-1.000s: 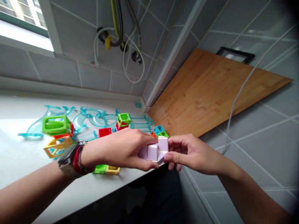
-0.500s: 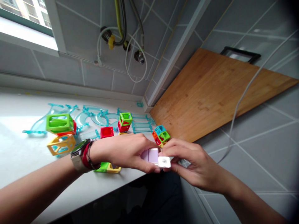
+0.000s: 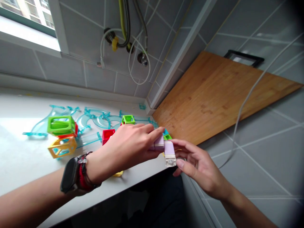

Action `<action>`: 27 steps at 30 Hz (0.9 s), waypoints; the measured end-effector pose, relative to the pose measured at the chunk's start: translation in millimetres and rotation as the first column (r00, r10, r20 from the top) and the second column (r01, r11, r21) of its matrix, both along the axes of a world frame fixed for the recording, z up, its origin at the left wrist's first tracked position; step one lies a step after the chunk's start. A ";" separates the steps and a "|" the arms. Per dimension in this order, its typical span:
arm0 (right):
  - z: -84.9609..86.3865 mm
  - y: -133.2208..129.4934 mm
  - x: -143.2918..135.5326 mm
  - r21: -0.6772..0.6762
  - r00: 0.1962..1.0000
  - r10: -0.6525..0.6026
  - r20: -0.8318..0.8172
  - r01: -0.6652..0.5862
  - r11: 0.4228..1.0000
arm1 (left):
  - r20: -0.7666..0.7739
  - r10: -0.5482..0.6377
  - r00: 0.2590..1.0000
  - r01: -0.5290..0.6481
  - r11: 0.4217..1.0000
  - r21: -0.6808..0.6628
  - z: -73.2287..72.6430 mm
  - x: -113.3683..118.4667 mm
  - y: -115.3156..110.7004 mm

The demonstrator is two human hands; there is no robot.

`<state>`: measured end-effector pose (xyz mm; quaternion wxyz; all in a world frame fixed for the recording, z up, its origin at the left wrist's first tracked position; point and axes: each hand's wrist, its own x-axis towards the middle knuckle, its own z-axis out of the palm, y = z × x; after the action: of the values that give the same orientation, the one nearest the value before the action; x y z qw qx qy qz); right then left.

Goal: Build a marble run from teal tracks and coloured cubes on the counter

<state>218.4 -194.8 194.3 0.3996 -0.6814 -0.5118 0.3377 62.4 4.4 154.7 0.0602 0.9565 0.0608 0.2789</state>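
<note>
My left hand (image 3: 135, 142) is closed around lavender-and-white plastic blocks (image 3: 158, 144), its fingers over the top. Joined to or touching these is another lavender block (image 3: 169, 152) with a white end that faces me; the exact joint is hidden by my fingers. My right hand (image 3: 199, 164) is at that block's right side, thumb and fingers apart and curved. The thumb tip lies beside the white end, and the index fingertip reaches its upper edge; whether they touch it I cannot tell. Both hands are above the counter's front edge.
On the white counter (image 3: 19, 164) are green (image 3: 61, 125), yellow (image 3: 62, 147) and red (image 3: 108, 135) frame blocks and clear teal track pieces (image 3: 95, 118). A wooden board (image 3: 213, 95) leans at right. A white cable (image 3: 239, 110) hangs before it. Hoses (image 3: 123, 25) hang on the tiled wall.
My left hand has turned palm down over the blocks. The white-ended block has swung so its lavender side shows. My right hand's fingers have spread and shifted slightly right.
</note>
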 end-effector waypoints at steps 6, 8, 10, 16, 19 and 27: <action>10.5 2.5 0.3 0.064 0.809 0.191 0.555 -0.270 0.961 | -0.113 -0.068 0.991 0.050 0.988 -0.148 -1.6 1.2 0.2; 9.5 5.7 0.4 0.139 0.715 0.165 0.680 -0.347 0.928 | -0.115 -0.113 0.987 0.091 0.980 -0.179 -1.1 1.0 -1.6; 7.4 10.0 0.2 0.209 0.695 0.074 0.715 -0.313 0.927 | -0.110 -0.150 0.983 0.130 0.977 -0.168 0.2 0.1 -4.6; 5.3 26.8 6.4 -0.085 0.974 -0.026 0.225 0.046 0.995 | -0.102 -0.215 0.971 0.205 0.973 -0.104 0.0 -3.3 -11.1; 1.8 32.7 14.8 -0.198 0.997 -0.072 -0.010 0.069 0.978 | -0.092 -0.227 0.970 0.215 0.969 -0.120 -1.3 -3.5 -11.6; -23.7 32.9 29.5 -0.312 0.929 -0.140 -0.342 0.028 0.950 | -0.050 -0.228 0.972 0.216 0.959 -0.183 4.6 -7.2 -9.7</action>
<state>247.9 -161.9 170.5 0.3920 -0.6823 -0.3425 0.5133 55.3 -5.3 159.3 0.1733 0.9575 -0.0203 0.2297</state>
